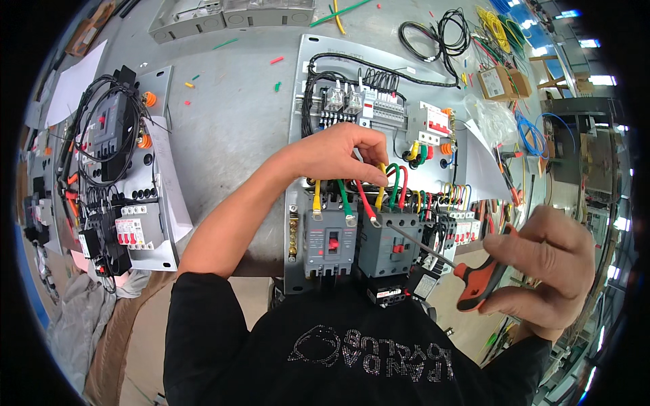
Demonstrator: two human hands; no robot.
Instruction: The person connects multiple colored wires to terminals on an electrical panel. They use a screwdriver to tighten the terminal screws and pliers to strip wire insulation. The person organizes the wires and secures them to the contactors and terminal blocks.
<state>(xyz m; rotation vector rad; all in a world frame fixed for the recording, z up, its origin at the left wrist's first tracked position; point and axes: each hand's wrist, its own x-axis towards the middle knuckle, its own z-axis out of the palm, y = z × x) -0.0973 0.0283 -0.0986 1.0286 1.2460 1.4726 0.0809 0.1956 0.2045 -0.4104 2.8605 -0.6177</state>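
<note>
A person's left hand (pixel 338 152) reaches over a grey wiring panel (pixel 301 81) lying on a grey table (pixel 230 115), its grip pinched together on a yellow wire (pixel 381 186) that loops down among the coloured leads. The right hand (pixel 545 260), near the table's right edge, has its grip clamped on the orange-and-black handle of a screwdriver (pixel 477 281); the thin metal shaft runs up and left, its tip meeting the top of the right-hand one of 2 grey circuit breakers (pixel 386 247) mounted side by side at the panel's near edge.

A yellow, a green and a red wire drop toward the top of the left breaker (pixel 330 240), each ending in a metal lug, the red one reaching across to the gap between the 2 breakers. Further green, red and yellow loops arch just behind the right breaker. Toward the panel's far edge sits a row of white and clear switching units (pixel 365 105) fed by bundled black cables (pixel 345 64).

At the table's left edge lies a second panel (pixel 159 223) carrying a black breaker, tangled black wires and orange fittings. Short offcuts of red, green and yellow insulation are scattered on the bare table between the 2 panels. Coils of black wire (pixel 437 34) and yellow wire (pixel 494 27), and a small cardboard box (pixel 501 81), lie near the far right corner.
</note>
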